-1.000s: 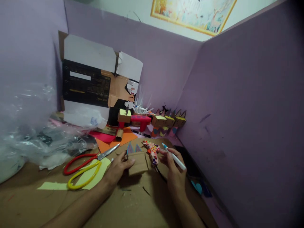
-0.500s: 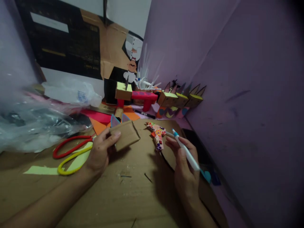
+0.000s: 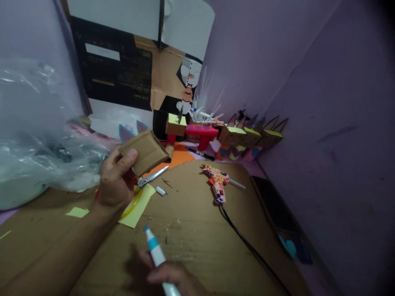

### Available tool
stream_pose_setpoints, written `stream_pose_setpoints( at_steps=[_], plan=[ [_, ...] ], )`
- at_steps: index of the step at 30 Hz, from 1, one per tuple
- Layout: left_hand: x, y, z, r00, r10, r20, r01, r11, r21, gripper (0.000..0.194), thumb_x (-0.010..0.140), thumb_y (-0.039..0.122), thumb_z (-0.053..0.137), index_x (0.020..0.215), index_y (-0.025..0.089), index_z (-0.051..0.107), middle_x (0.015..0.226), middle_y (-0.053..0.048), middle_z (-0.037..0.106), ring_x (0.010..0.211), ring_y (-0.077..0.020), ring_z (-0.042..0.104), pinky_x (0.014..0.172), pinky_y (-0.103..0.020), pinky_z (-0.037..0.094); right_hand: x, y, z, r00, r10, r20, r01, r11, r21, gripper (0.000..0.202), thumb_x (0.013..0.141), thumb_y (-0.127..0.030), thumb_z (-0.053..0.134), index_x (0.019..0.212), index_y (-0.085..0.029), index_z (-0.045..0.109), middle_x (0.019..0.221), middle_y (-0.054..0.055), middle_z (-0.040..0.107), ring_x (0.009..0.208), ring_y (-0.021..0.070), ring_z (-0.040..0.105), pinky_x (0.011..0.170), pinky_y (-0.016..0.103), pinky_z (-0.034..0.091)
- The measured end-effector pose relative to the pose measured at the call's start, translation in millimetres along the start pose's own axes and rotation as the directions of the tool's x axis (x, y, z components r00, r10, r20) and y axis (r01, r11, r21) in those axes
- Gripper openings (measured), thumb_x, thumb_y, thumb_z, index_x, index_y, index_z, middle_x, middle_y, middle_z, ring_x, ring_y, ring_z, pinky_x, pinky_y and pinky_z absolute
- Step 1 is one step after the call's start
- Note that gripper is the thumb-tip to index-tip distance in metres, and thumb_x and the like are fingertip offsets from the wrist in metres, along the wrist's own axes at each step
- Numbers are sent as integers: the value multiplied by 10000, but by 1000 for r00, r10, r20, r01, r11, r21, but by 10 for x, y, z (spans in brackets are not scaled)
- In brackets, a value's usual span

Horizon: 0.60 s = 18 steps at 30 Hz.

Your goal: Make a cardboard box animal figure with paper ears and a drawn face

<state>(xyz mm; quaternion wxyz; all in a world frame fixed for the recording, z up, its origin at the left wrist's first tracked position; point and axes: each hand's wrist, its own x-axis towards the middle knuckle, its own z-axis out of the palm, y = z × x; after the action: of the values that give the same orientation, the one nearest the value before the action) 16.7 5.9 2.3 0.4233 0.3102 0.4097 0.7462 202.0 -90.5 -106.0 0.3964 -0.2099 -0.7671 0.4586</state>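
My left hand (image 3: 117, 179) grips a small cardboard box (image 3: 146, 152), thumb on its near face. Two blue-edged pointed ears (image 3: 126, 133) stick up behind the box. At the bottom middle, my right hand (image 3: 173, 275) is closed around a white marker (image 3: 157, 253) with a light blue band; its blue tip points up and away from me. Below the box lie scissors (image 3: 153, 176), their red and yellow handles partly hidden by my left hand and wrist. A small white cap (image 3: 161, 191) rests near the blades.
A flower-patterned glue gun (image 3: 217, 181) lies on the cardboard mat (image 3: 197, 230), its black cord (image 3: 247, 240) running toward me. Clear plastic bags (image 3: 46, 139) fill the left. Several eared boxes (image 3: 234, 133) line the back right. A dark phone-like slab (image 3: 273, 201) lies by the wall.
My right hand has moved left and toward me with the marker, away from the glue gun. My left hand has shifted left and raised the box. The view has turned left.
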Motion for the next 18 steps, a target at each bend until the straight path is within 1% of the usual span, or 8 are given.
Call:
stream_pose_setpoints(
  at_steps=[2, 4, 6, 7, 9, 11, 14, 18],
  plan=[
    [-6, -15, 6, 999, 36, -14, -36, 999, 28, 125, 684, 301, 682, 772, 239, 619, 895, 18, 687, 663, -148, 605, 410, -207, 432, 52, -72, -145, 989, 3, -146, -1, 1000, 13, 398, 862, -396, 560, 1251, -365, 482, 1292, 21, 611, 1087, 232, 637, 849, 339, 539],
    [-53, -71, 29, 1000, 3, 21, -4, 998, 64, 157, 695, 302, 685, 821, 225, 631, 813, 22, 677, 645, -141, 602, 457, -202, 463, 140, -165, -401, 899, 91, -429, -96, 995, 10, 364, 875, -369, 542, 1232, -306, 510, 1313, 76, 589, 1106, 251, 622, 908, 394, 507],
    [-160, -161, 75, 990, -103, 92, 91, 988, 123, 213, 695, 287, 708, 872, 188, 644, 758, 3, 673, 645, -158, 615, 496, -221, 488, 241, -246, -675, 809, 183, -559, -231, 973, -16, 331, 859, -298, 585, 1188, -268, 556, 1300, 104, 593, 1107, 256, 617, 932, 418, 486],
    [-234, -216, 105, 974, -181, 135, 156, 972, 176, 249, 698, 273, 718, 910, 161, 647, 759, -21, 685, 653, -179, 631, 520, -245, 503, 287, -271, -791, 776, 180, -604, -225, 974, 1, 337, 849, -283, 601, 1182, -267, 556, 1276, 104, 610, 1083, 250, 631, 910, 410, 502],
    [-397, -329, 169, 880, -368, 299, 247, 894, 373, 324, 744, 324, 677, 1028, 177, 625, 886, -44, 713, 803, -219, 663, 688, -301, 538, 356, -276, -949, 700, 173, -693, -183, 981, 60, 316, 846, -259, 610, 1157, -271, 557, 1220, 91, 649, 1034, 231, 658, 863, 382, 533],
    [-534, -421, 213, 825, -413, 386, 132, 804, 580, 329, 786, 356, 622, 1075, 199, 613, 997, -68, 706, 927, -254, 648, 790, -341, 524, 384, -233, -1005, 624, 189, -758, -160, 981, 113, 303, 832, -254, 631, 1128, -266, 566, 1167, 83, 680, 986, 218, 680, 815, 345, 556],
    [-597, -463, 185, 845, -338, 415, -132, 620, 773, 445, 820, 402, 574, 1228, 231, 534, 1147, -90, 654, 1040, -282, 597, 898, -400, 479, 371, -161, -954, 573, 268, -775, -208, 962, 179, 304, 791, -283, 679, 1082, -241, 604, 1082, 90, 717, 928, 222, 698, 747, 311, 573],
    [-413, -369, -3, 882, -165, 442, -367, 348, 863, 457, 917, 320, 376, 1353, 189, 418, 1327, -124, 526, 1202, -275, 486, 1007, -449, 402, 335, -174, -825, 516, 356, -779, -240, 933, 267, 268, 821, -366, 648, 1051, -230, 654, 902, 70, 758, 747, 189, 710, 671, 272, 572]
  ],
)
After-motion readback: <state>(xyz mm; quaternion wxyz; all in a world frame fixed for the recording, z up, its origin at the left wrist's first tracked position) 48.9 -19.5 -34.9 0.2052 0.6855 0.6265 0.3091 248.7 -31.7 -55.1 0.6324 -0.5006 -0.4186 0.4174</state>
